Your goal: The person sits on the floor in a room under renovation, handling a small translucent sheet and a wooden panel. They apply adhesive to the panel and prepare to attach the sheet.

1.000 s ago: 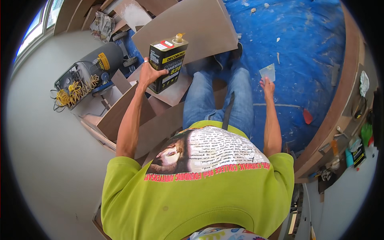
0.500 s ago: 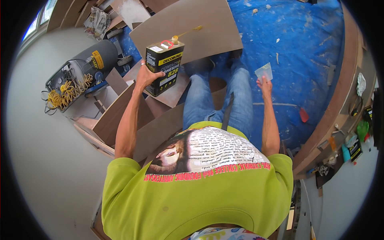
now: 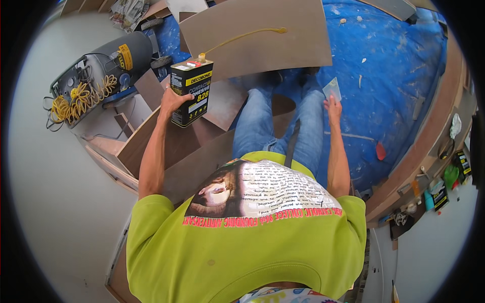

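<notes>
My left hand grips a black and yellow rectangular tin of contact adhesive by its lower side. From the spout at the tin's top, a line of amber glue runs out over a brown laminate sheet lying in front of my legs. On the right, my right hand pinches a small, pale, translucent spreader, held up over the blue floor cover, away from the sheet. The spreader's lower edge is hidden by the fingers.
At the left stands a grey air compressor with a coiled yellow hose. Wooden panels lean beside my left forearm. A blue tarp covers the floor at right. Bottles and tools line a wooden ledge at the far right.
The amber glue line on the sheet has grown longer, stretching from the spout toward the right. The tin has shifted left in the view; the right hand still holds the spreader.
</notes>
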{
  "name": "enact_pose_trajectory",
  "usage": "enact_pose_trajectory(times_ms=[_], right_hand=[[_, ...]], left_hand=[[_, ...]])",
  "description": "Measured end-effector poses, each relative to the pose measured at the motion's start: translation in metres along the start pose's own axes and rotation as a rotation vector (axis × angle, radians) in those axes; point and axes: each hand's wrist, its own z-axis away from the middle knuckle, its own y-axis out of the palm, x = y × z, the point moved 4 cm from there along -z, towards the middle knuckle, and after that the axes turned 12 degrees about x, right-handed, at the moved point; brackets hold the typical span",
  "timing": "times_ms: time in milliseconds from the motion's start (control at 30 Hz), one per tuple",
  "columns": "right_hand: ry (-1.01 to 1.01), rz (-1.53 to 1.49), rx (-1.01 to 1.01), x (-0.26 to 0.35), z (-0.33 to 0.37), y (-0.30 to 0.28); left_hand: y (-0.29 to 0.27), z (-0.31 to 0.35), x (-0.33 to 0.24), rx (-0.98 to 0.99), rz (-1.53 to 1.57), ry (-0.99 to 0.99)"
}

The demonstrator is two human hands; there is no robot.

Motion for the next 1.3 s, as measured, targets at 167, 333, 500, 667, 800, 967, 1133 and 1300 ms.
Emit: enact_pose_trajectory(times_ms=[167, 333, 500, 667, 800, 967, 1133, 1300], right_hand=[[-0.083, 0.262, -0.033, 0.007, -0.008, 0.006], [-0.172, 0.296, -0.093, 0.023, -0.002, 0.017], [-0.159, 0.237, -0.084, 0.031, 0.012, 0.014], [-0.085, 0.064, -0.108, 0.008, 0.014, -0.006], [-0.085, 0.077, -0.131, -0.003, 0.017, -0.025], [-0.015, -0.303, -0.057, -0.005, 0.023, -0.04], [-0.07, -0.732, 0.031, 0.027, 0.024, -0.05], [-0.108, -0.604, 0.024, 0.062, 0.018, -0.061]], left_hand=[[-0.008, -0.005, 0.042, 0.043, -0.01, -0.112], [-0.007, -0.007, 0.035, 0.051, -0.041, -0.096], [0.012, -0.017, 0.004, 0.104, -0.044, -0.012], [0.038, -0.023, -0.039, 0.132, -0.036, 0.091], [0.059, -0.033, -0.073, 0.159, -0.026, 0.225], [0.076, -0.022, -0.147, 0.196, -0.109, 0.245], [0.088, -0.011, -0.207, 0.179, -0.228, 0.238], [0.096, -0.005, -0.248, 0.153, -0.297, 0.269]])
